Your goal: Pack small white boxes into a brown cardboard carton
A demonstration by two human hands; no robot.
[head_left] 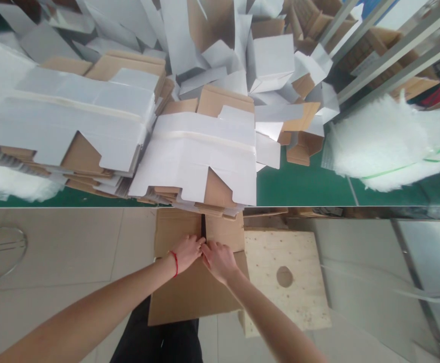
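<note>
A brown cardboard box (197, 297) stands in front of my legs, below the table edge, with its flaps on top. My left hand (189, 253) wears a red string bracelet and has its fingers bent over the flap edges near a dark gap. Right beside it, my right hand (220, 259) curls its fingers at the same place, and the fingertips of both hands nearly touch. The fingers look closed on the flaps, though my knuckles hide the exact grip. One wide flap spreads toward my body.
Two strapped stacks of flat white boxes, the left stack (79, 116) and the right stack (205, 151), sit at the green table's (295, 184) edge. Behind them are loose folded boxes (271, 60). White plastic bags (390, 141) lie right. A wooden crate (265, 272) with a round hole stands beside the box.
</note>
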